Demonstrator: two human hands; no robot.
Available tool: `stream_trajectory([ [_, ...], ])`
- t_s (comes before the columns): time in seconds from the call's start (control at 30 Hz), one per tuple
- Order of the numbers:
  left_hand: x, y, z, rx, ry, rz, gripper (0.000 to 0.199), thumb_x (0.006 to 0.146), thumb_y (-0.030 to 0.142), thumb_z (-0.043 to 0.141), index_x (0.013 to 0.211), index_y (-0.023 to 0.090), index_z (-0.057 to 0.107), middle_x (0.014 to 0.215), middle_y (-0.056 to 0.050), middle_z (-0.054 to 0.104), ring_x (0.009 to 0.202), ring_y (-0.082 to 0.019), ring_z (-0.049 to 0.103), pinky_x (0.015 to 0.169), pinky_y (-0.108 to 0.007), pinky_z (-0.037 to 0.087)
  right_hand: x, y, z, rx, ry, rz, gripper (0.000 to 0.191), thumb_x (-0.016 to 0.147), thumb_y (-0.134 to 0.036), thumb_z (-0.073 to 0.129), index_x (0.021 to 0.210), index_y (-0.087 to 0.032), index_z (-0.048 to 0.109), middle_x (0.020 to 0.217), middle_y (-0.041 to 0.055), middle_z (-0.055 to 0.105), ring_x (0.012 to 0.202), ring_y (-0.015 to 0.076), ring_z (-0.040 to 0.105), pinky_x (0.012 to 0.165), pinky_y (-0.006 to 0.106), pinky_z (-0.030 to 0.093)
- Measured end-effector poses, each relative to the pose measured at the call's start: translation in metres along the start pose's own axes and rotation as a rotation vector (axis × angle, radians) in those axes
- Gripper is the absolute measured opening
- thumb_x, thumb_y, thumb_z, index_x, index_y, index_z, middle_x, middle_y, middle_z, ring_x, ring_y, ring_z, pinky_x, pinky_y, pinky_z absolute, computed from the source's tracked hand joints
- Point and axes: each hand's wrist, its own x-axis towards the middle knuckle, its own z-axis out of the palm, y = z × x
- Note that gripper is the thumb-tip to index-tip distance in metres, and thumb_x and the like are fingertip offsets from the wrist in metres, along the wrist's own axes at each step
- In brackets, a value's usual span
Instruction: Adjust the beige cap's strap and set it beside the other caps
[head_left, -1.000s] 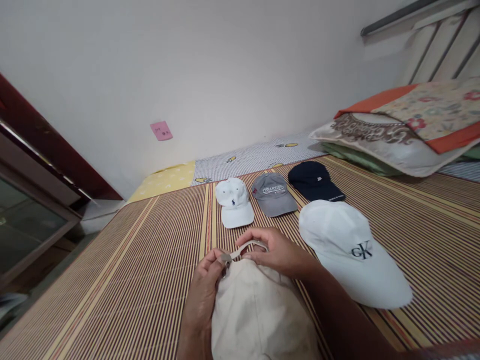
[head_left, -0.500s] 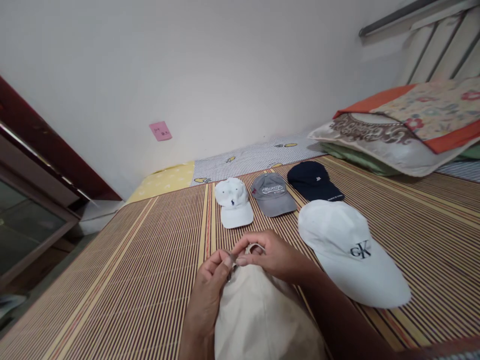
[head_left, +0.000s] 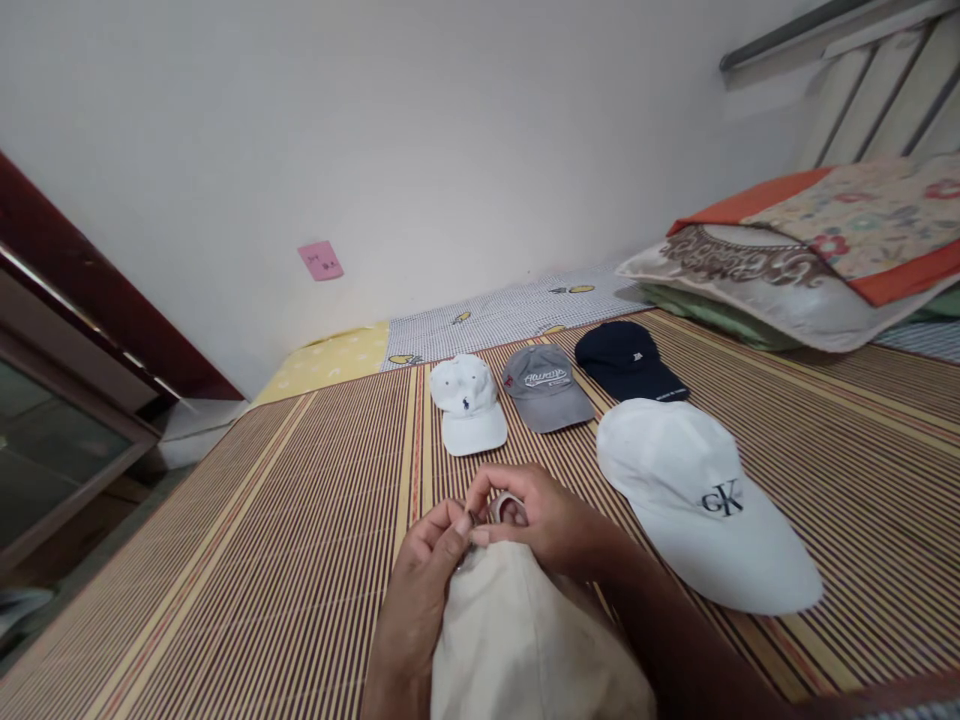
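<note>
At bottom centre, the left hand (head_left: 421, 565) and right hand (head_left: 549, 522) pinch a beige cap (head_left: 529, 640) by its strap (head_left: 497, 505). A white cap (head_left: 686, 490) lies lower right.

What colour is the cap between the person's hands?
The cap is beige where it shows; the head view shows it best.

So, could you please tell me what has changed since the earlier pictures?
The right hand has eased its fingers left, up to the left hand, and the strap of the beige cap curls tighter. Both hands still hold it; the grey cap, navy cap and two white caps stayed put.
</note>
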Motion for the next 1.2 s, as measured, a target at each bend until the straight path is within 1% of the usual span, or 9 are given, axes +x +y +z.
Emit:
stream_trajectory([
  [0.17,0.002,-0.001,-0.001,-0.020,0.007,-0.012,0.029,0.080,0.038,0.084,0.073,0.020,0.062,0.065,0.004,0.056,0.057,-0.009,0.050,0.057,-0.020,0.042,0.000,0.000,0.002,0.005,0.005,-0.014,0.011,0.079,-0.021,0.072,0.084,-0.018,0.064,0.076,-0.0050,0.059,0.056,0.0068,0.041,0.052,0.021,0.032],
  [0.3,0.003,-0.004,-0.003,0.007,0.039,-0.011,0.025,0.079,0.040,0.083,0.085,0.020,0.070,0.070,0.001,0.063,0.061,-0.012,0.058,0.058,-0.022,0.046,0.002,-0.001,0.003,-0.002,0.008,-0.040,0.009,0.080,-0.017,0.067,0.089,-0.019,0.066,0.086,-0.0019,0.065,0.065,0.0094,0.051,0.058,0.021,0.039],
  [0.37,0.003,-0.005,-0.002,0.017,0.078,-0.007,0.030,0.077,0.042,0.085,0.094,0.020,0.073,0.076,-0.002,0.068,0.066,-0.015,0.064,0.058,-0.023,0.048,0.003,-0.001,0.003,-0.005,0.001,-0.048,0.009,0.081,-0.016,0.065,0.090,-0.018,0.067,0.088,-0.0009,0.067,0.067,0.0098,0.052,0.059,0.021,0.040],
  [0.47,0.000,-0.005,0.001,0.031,0.168,0.005,0.039,0.069,0.046,0.090,0.094,0.021,0.075,0.082,-0.003,0.073,0.072,-0.018,0.068,0.058,-0.024,0.049,0.003,0.000,0.003,0.002,0.020,-0.045,0.008,0.081,-0.017,0.067,0.089,-0.019,0.066,0.084,-0.0022,0.065,0.060,0.0078,0.047,0.056,0.021,0.037],
  [0.6,-0.004,-0.003,0.008,0.040,0.253,0.023,0.036,0.071,0.046,0.088,0.094,0.022,0.075,0.087,-0.004,0.075,0.076,-0.018,0.069,0.062,-0.025,0.051,0.002,0.002,0.003,0.005,0.032,-0.041,0.007,0.082,-0.020,0.068,0.089,-0.019,0.065,0.083,-0.0031,0.064,0.057,0.0066,0.044,0.054,0.021,0.036],
  [0.7,-0.003,-0.001,0.008,0.044,0.202,0.036,0.035,0.071,0.046,0.088,0.090,0.021,0.073,0.084,-0.003,0.074,0.076,-0.019,0.069,0.066,-0.027,0.053,0.002,0.003,0.003,0.002,0.041,-0.045,0.010,0.083,-0.022,0.070,0.091,-0.018,0.067,0.086,-0.0016,0.065,0.058,0.0067,0.045,0.054,0.021,0.035],
  [0.87,0.000,0.000,-0.001,0.001,0.133,0.035,0.037,0.077,0.044,0.084,0.101,0.019,0.072,0.086,-0.004,0.074,0.076,-0.018,0.068,0.071,-0.027,0.053,0.001,0.004,-0.002,0.018,0.036,-0.019,0.028,0.081,-0.026,0.075,0.108,-0.018,0.069,0.100,0.0030,0.069,0.058,0.0055,0.044,0.053,0.020,0.032],
  [1.03,-0.002,0.004,-0.002,0.031,0.107,0.050,0.028,0.078,0.041,0.083,0.082,0.018,0.067,0.078,-0.001,0.069,0.069,-0.016,0.063,0.068,-0.025,0.050,0.000,0.003,-0.004,-0.061,0.044,0.053,0.020,0.082,-0.032,0.077,0.095,-0.017,0.074,0.080,-0.0006,0.064,0.054,0.0059,0.039,0.052,0.021,0.027],
  [1.2,-0.003,0.003,0.000,-0.065,0.075,0.076,0.023,0.082,0.037,0.079,0.080,0.020,0.062,0.071,0.003,0.058,0.064,-0.012,0.055,0.068,-0.024,0.047,-0.001,0.001,-0.007,-0.036,0.009,0.062,0.019,0.080,-0.030,0.079,0.093,-0.018,0.072,0.087,0.0002,0.068,0.055,0.0058,0.040,0.053,0.021,0.029],
])
